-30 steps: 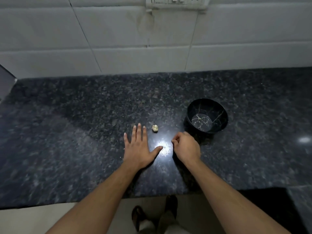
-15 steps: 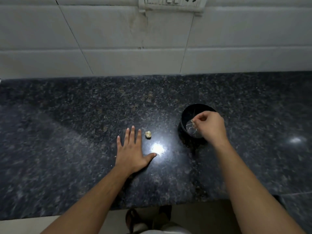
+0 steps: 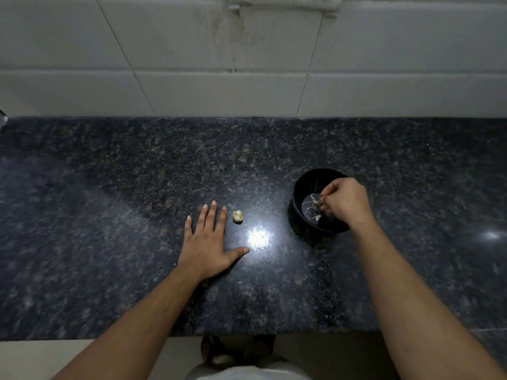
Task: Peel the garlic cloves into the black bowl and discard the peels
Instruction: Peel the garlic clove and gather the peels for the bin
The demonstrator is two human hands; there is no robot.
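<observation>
Clove drop at bowl; 1 garlic piece left on worktop.
Worktop (image 3: 109,215) carries all items. Left hand (image 3: 206,244) lies flat, fingers straight, beside the garlic (image 3: 237,216). Right hand (image 3: 346,202) hangs over the bowl (image 3: 297,204), fingers curled, pinching something small, identity unclear. Bowl holds 1 pale piece (image 3: 318,217). Advice: release low over the bowl's middle.
</observation>
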